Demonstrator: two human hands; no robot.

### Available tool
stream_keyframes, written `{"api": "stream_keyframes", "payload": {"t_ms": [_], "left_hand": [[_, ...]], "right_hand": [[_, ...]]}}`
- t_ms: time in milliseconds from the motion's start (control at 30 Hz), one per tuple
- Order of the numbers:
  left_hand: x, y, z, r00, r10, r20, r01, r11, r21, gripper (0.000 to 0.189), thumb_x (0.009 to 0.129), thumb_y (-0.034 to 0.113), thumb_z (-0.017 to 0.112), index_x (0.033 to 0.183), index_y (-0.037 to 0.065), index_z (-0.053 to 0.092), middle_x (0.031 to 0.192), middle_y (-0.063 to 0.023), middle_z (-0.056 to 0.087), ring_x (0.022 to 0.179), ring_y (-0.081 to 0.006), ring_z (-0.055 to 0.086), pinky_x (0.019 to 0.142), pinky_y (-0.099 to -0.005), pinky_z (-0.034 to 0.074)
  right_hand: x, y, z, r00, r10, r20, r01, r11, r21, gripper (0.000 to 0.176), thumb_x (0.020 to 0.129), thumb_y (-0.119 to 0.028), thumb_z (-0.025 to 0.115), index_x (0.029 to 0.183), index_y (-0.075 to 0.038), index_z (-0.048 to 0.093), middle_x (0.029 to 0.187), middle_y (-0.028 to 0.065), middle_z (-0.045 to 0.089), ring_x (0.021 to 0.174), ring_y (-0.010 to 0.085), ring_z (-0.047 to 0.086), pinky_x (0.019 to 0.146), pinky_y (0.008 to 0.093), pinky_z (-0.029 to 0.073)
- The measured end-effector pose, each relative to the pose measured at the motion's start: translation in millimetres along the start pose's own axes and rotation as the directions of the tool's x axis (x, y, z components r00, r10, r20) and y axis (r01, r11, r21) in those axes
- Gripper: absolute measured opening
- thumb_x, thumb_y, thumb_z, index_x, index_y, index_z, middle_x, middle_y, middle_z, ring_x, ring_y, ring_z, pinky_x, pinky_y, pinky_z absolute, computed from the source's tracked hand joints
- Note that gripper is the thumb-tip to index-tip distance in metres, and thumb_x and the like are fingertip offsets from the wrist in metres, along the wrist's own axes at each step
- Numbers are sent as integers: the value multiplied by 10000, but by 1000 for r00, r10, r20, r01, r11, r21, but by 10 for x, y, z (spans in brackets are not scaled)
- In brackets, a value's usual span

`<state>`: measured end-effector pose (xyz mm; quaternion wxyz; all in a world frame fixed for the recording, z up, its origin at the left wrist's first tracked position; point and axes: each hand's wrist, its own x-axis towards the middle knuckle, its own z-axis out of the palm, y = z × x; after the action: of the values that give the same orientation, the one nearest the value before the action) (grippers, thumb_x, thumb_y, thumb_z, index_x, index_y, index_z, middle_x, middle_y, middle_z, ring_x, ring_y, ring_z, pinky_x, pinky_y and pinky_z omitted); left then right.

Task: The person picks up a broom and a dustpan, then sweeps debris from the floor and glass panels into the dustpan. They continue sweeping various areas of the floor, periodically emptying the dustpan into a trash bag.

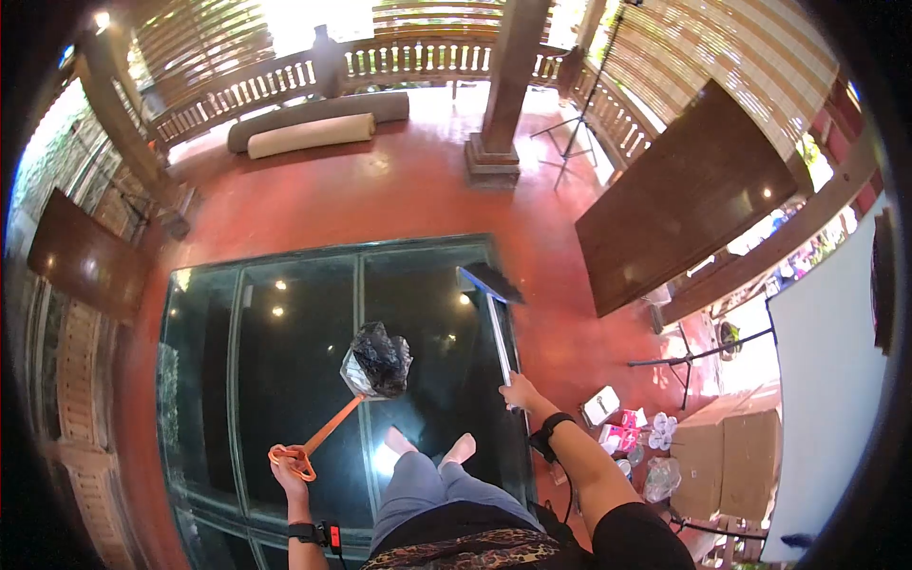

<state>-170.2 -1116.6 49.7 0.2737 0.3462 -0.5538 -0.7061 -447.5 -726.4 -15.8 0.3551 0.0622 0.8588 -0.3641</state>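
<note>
Orange-handled, one dustpan [375, 366] is clamped in the left hand [288, 465], one broom [498, 328] in the right hand [520, 391].

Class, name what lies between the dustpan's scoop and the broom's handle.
Head view: only bare glass floor lies between the dustpan in the left hand and the broom in the right hand.

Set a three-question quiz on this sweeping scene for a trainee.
1. True or false: the left hand grips the orange handle of the dustpan.
2. The right hand holds: A) a broom pole; B) a cup; C) a box.
3. Fill in: the bare feet stand on a dark ___ floor.
Key: 1 true; 2 A; 3 glass.
</note>
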Motion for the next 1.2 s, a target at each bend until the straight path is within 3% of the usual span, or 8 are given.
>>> {"api": "stream_keyframes", "payload": {"t_ms": [67,200,367,733,800,900,967,1200], "left_hand": [[-147,43,-179,999,-8,-45,6,1000,-28,106,795,185,371,861,103,384,761,-88,520,649,-132,510,509,-202,409],[-361,3,-594,995,13,-97,-21,996,-83,110,753,130,370,858,100,384,756,-86,513,683,-143,514,568,-221,423],[-512,-6,-1169,987,-28,-161,11,994,-110,138,720,106,373,857,98,386,758,-86,512,701,-149,519,579,-242,434],[-904,96,-2350,995,-60,-75,53,995,-88,125,746,137,389,869,112,385,790,-88,499,708,-158,524,572,-247,439],[-895,94,-2403,999,-39,-25,37,997,-73,115,752,140,401,863,110,388,791,-87,497,703,-157,522,567,-249,436],[-863,101,-2280,996,-94,-4,94,996,-3,116,729,96,385,843,87,400,731,-85,513,642,-143,509,552,-235,416],[-809,64,-2126,996,-74,-56,78,993,88,114,703,74,384,809,58,422,662,-83,531,580,-140,503,543,-239,410],[-749,144,-1465,999,0,-50,29,813,582,114,677,110,415,721,21,470,596,-102,569,560,-199,552,559,-302,430]], "right_hand": [[28,-34,208,989,-134,-68,118,970,-211,411,697,-166,469,1026,76,419,858,247,555,751,345,575,671,407,463],[-272,-373,431,984,-119,136,149,960,-238,403,703,-143,452,1062,36,412,840,247,555,523,296,580,527,367,485],[-674,-271,947,955,-206,211,283,843,-457,448,708,-103,418,1147,-32,365,693,182,575,486,261,569,466,356,471],[-2740,295,1041,968,8,251,129,843,-522,524,708,-169,444,1215,-134,314,687,170,557,496,256,556,429,355,450],[-2986,773,1054,959,-86,269,209,857,-471,493,706,-151,483,1185,-121,368,640,121,545,462,191,534,395,301,426],[-3536,656,889,949,134,284,-107,988,-108,400,696,-106,521,1089,-91,456,588,50,519,417,129,486,368,252,382],[-3804,441,775,961,140,239,-137,990,-29,372,693,-89,536,1059,-73,472,554,28,483,396,104,447,350,241,349],[-3813,497,616,999,33,-12,-32,999,40,180,715,-84,499,884,-28,478,530,47,473,399,134,461,352,268,348]]}}
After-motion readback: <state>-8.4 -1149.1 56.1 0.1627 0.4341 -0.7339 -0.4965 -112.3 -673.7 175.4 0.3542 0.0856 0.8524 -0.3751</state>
